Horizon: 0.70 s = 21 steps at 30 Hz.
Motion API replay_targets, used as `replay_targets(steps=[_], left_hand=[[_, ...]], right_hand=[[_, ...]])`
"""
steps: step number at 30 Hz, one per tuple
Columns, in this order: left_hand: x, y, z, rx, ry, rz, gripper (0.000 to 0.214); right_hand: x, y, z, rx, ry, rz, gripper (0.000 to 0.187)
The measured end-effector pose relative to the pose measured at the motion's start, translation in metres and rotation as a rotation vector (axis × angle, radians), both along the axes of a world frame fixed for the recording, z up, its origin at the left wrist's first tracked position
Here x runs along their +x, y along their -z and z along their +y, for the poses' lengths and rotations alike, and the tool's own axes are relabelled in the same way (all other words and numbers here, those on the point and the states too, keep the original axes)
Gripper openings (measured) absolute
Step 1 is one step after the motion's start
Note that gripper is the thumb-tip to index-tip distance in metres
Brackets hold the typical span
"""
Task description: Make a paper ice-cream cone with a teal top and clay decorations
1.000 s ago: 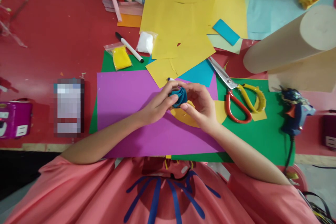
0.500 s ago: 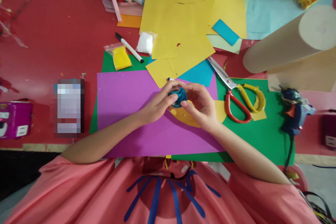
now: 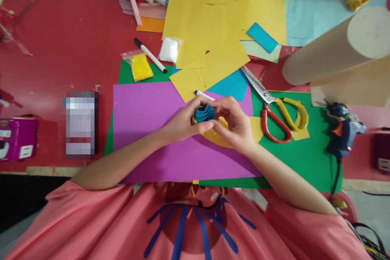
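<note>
Between my two hands is a small blue piece with layered, curved folds (image 3: pixel 204 113), with a bit of yellow at its left edge. My left hand (image 3: pixel 183 124) wraps it from the left, thumb along its lower side. From the right, the fingertips of my right hand (image 3: pixel 233 124) pinch its edge. Both hands are above a purple sheet (image 3: pixel 143 130). Under my right hand lies a rounded yellow piece (image 3: pixel 222 138), partly covered. A white pen (image 3: pixel 204 95) pokes out just beyond my fingers.
Scissors (image 3: pixel 266 99) with red and yellow handles lie right, on a green sheet (image 3: pixel 317 162). Beyond are yellow sheets (image 3: pixel 210 20), a marker (image 3: pixel 150 56) and small bags of yellow (image 3: pixel 141 68) and white (image 3: pixel 168 50) material. A thick roll (image 3: pixel 329 55) and a glue gun (image 3: pixel 343 134) are far right.
The blue folded piece has turned in my hands and shows more of its layers. My left thumb has slid down to its lower edge, and more of the white pen shows.
</note>
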<state>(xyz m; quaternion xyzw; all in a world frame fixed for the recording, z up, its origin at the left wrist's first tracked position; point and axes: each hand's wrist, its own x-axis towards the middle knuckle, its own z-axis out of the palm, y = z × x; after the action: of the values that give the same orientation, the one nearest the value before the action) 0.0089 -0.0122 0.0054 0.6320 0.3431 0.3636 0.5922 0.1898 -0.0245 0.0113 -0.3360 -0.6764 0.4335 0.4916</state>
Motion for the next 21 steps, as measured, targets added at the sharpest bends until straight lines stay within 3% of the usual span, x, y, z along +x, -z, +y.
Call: replay_targets(steps=[5, 21], left_hand=[[0.0003, -0.0003, -0.0012, 0.007, 0.048, 0.007, 0.039], [-0.0042, -0.0094, 0.0044, 0.026, 0.148, -0.034, 0.031]], right_hand=[[-0.0009, 0.0026, -0.0032, -0.019, 0.031, -0.046, 0.032], [0.0004, 0.0075, 0.0045, 0.013, -0.05, 0.023, 0.037]])
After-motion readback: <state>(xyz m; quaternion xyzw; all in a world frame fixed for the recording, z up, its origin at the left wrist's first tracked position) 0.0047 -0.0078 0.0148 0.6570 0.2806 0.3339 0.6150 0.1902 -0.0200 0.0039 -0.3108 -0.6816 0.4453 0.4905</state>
